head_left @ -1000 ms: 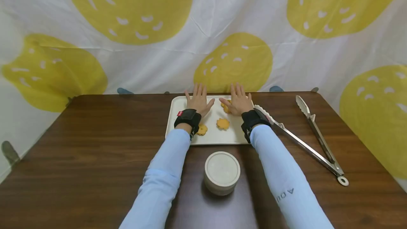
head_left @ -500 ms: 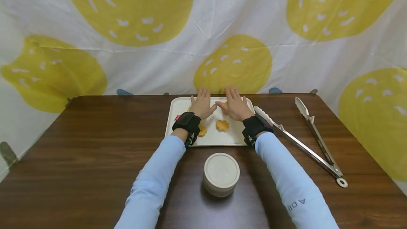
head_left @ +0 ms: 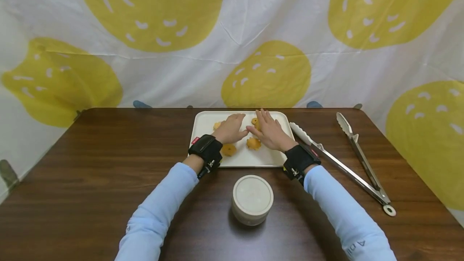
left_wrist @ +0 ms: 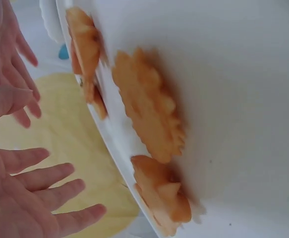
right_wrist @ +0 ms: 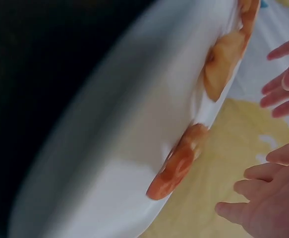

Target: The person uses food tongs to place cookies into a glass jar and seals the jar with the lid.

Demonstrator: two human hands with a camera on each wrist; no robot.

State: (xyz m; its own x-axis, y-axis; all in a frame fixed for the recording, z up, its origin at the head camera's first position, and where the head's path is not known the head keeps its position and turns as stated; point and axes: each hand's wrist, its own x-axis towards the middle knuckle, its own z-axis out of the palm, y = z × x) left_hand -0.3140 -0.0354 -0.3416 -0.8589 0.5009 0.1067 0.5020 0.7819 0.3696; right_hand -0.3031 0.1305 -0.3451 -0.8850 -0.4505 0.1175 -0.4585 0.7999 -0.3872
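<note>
A white rectangular tray (head_left: pixel 206 118) holds several golden-brown cookies with scalloped edges. In the head view, one cookie (head_left: pixel 253 143) lies between the wrists and another cookie (head_left: pixel 228 150) beside the left wristband. My left hand (head_left: pixel 230 129), fingers extended, hovers over the tray's middle and holds nothing. Close on its right, my right hand (head_left: pixel 270 131) is spread the same way, partly covering a far cookie (head_left: pixel 255 121). The left wrist view shows a scalloped cookie (left_wrist: pixel 146 106) flat on the tray; both palms appear bare. A thicker browned cookie (right_wrist: pixel 176 166) shows in the right wrist view.
A round, lidded pale container (head_left: pixel 253 196) stands in front of the tray on the dark wooden table (head_left: pixel 108 172). Long metal tongs (head_left: pixel 362 176) lie spread apart at the right, one tip near the tray's edge. A yellow-patterned cloth (head_left: pixel 268 75) hangs behind the table.
Both hands have drawn back from the tray's far edge toward the person and closer together, the wrists and elbows swinging outward. The tray, container and tongs stay in place.
</note>
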